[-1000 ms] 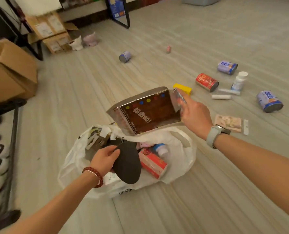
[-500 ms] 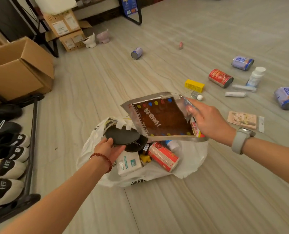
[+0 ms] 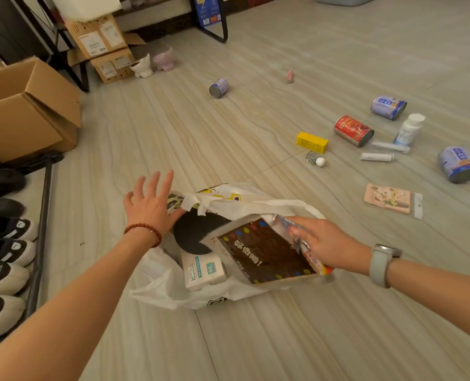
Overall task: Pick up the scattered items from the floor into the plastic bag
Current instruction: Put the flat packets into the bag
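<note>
head view: right hand (image 3: 324,243) pinches the brown snack pouch (image 3: 264,251) by its far edge, lowering it into the plastic bag (image 3: 173,287) on the near floor; left hand (image 3: 151,204) splayed, released.

A white plastic bag (image 3: 170,284) lies open on the floor, holding a black round pad (image 3: 192,232), a white tissue pack (image 3: 202,270) and a brown dotted foil pouch (image 3: 264,254) tilted across its mouth; beyond it lie a yellow box (image 3: 311,142), a red can (image 3: 353,130) on its side, three blue cans (image 3: 460,164), a white bottle (image 3: 409,129), two white tubes (image 3: 376,157) and a pink card (image 3: 387,198).
</note>
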{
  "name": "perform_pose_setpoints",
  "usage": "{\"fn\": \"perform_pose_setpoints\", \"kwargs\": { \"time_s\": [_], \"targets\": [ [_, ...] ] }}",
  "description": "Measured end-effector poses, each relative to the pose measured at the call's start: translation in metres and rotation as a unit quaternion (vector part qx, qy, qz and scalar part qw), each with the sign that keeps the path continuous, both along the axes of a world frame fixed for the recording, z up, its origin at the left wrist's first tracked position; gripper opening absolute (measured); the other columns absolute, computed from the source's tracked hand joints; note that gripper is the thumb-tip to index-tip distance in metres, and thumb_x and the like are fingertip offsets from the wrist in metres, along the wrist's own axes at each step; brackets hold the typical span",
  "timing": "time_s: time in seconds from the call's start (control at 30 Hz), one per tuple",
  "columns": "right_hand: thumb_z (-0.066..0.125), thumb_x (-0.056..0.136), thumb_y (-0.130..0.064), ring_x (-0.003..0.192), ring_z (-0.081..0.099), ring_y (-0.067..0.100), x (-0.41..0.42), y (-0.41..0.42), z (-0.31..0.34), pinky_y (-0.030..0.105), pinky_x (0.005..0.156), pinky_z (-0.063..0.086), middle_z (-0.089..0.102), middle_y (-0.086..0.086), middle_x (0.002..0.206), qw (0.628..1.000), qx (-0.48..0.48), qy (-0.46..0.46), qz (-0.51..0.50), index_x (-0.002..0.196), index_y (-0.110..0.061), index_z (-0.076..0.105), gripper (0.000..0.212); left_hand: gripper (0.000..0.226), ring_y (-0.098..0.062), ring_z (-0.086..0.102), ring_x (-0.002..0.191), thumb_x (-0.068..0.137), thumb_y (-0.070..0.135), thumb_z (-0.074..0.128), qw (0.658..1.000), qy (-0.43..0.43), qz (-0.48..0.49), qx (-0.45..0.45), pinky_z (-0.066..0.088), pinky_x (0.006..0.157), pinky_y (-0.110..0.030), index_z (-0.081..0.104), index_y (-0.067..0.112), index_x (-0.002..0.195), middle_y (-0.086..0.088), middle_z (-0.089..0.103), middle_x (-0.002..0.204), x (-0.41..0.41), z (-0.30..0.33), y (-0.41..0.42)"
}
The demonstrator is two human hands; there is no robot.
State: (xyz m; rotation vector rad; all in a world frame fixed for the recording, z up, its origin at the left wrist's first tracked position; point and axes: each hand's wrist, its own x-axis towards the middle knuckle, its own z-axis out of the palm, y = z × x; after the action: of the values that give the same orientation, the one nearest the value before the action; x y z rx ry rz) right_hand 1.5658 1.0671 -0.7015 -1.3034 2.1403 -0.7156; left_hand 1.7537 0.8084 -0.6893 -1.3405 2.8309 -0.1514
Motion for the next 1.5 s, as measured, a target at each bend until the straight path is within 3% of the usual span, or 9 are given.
{"fn": "perform_pose_setpoints", "kwargs": {
  "time_s": [0.17,0.3,0.43,0.67,0.77,0.87,1.13,1.3,1.5],
  "targets": [
    [0.039,0.097,-0.015,0.079,0.062,0.024,0.029,-0.007,-0.004,0.029,0.066,0.046,0.066,0.009,0.086,0.896,-0.005,-0.390,-0.212,0.090,-0.016,0.060,0.022,0.035,-0.031,0.055,0.103,0.092,0.035,0.045,0.991,0.047,0.013,0.125,0.043,0.085,-0.037,0.054,0.019,0.121,-0.010,0.063,0.112,-0.028,0.008,-0.004],
    [0.040,0.097,-0.012,0.078,0.060,0.024,0.041,-0.020,-0.015,0.030,0.071,0.049,0.064,0.011,0.088,0.833,0.005,-0.487,-0.262,0.107,-0.009,0.058,0.021,0.026,-0.023,0.042,0.061,0.091,0.020,0.045,0.922,0.304,0.087,0.224,0.033,0.055,-0.025,0.062,0.003,0.081,-0.007,0.046,0.059,-0.037,0.017,-0.001],
    [0.041,0.097,-0.016,0.082,0.061,0.028,0.052,-0.041,-0.014,0.039,0.080,0.051,0.064,0.011,0.089,0.760,-0.075,-0.551,-0.336,0.109,-0.007,0.058,0.023,0.025,-0.024,0.041,0.060,0.089,0.025,0.050,0.891,0.365,0.123,0.239,0.033,0.053,-0.026,0.062,0.009,0.073,-0.013,0.051,0.065,-0.041,0.023,0.001],
    [0.050,0.086,-0.023,0.081,0.063,0.024,0.065,-0.050,-0.031,0.038,0.070,0.057,0.065,0.010,0.097,0.876,-0.019,-0.342,-0.339,0.104,-0.014,0.055,0.020,0.030,-0.022,0.034,0.054,0.086,0.021,0.047,0.910,0.342,0.099,0.211,0.025,0.051,-0.025,0.053,0.008,0.060,-0.006,0.037,0.052,-0.045,0.015,0.012],
    [0.047,0.090,-0.012,0.066,0.059,0.018,0.070,-0.036,-0.039,0.024,0.040,0.048,0.061,0.009,0.084,0.853,0.054,-0.413,-0.314,0.099,-0.014,0.052,0.010,0.024,-0.017,0.038,0.052,0.089,0.021,0.046,0.920,0.329,0.080,0.195,0.029,0.050,-0.022,0.058,0.011,0.070,-0.001,0.043,0.051,-0.040,0.013,0.016],
    [0.045,0.091,-0.015,0.077,0.062,0.027,0.068,-0.035,-0.050,0.031,0.051,0.054,0.063,0.012,0.091,0.846,-0.014,-0.389,-0.363,0.099,-0.017,0.055,0.013,0.022,-0.018,0.053,0.070,0.088,0.024,0.050,0.916,0.343,0.067,0.195,0.041,0.062,-0.026,0.067,0.011,0.094,-0.002,0.061,0.074,-0.032,0.014,0.016],
    [0.044,0.095,-0.009,0.109,0.056,0.031,0.065,-0.095,-0.023,0.043,0.084,0.048,0.057,0.014,0.119,0.619,-0.138,-0.665,-0.393,0.121,-0.013,0.044,0.026,0.024,-0.015,0.055,0.083,0.085,0.025,0.058,0.889,0.399,0.075,0.211,0.043,0.075,-0.026,0.065,0.012,0.105,-0.002,0.062,0.090,-0.039,0.020,0.020],
    [0.048,0.090,-0.026,0.124,0.046,0.034,0.079,-0.091,-0.047,0.049,0.103,0.040,0.041,0.015,0.139,0.883,0.002,-0.332,-0.332,0.140,-0.012,0.016,0.060,0.030,-0.021,0.058,0.096,0.090,0.028,0.052,0.908,0.362,0.052,0.204,0.046,0.081,-0.029,0.062,0.011,0.113,-0.008,0.065,0.109,-0.036,0.020,0.029],
    [0.037,0.096,-0.016,0.143,0.010,0.025,0.086,-0.059,-0.050,0.033,0.115,0.022,-0.001,0.010,0.156,0.992,-0.039,-0.050,-0.112,0.146,-0.008,-0.005,0.066,0.042,-0.027,0.051,0.115,0.093,0.033,0.044,0.964,0.225,-0.018,0.137,0.044,0.091,-0.036,0.045,0.015,0.131,-0.010,0.052,0.130,-0.021,0.013,0.041]
  ]
}}
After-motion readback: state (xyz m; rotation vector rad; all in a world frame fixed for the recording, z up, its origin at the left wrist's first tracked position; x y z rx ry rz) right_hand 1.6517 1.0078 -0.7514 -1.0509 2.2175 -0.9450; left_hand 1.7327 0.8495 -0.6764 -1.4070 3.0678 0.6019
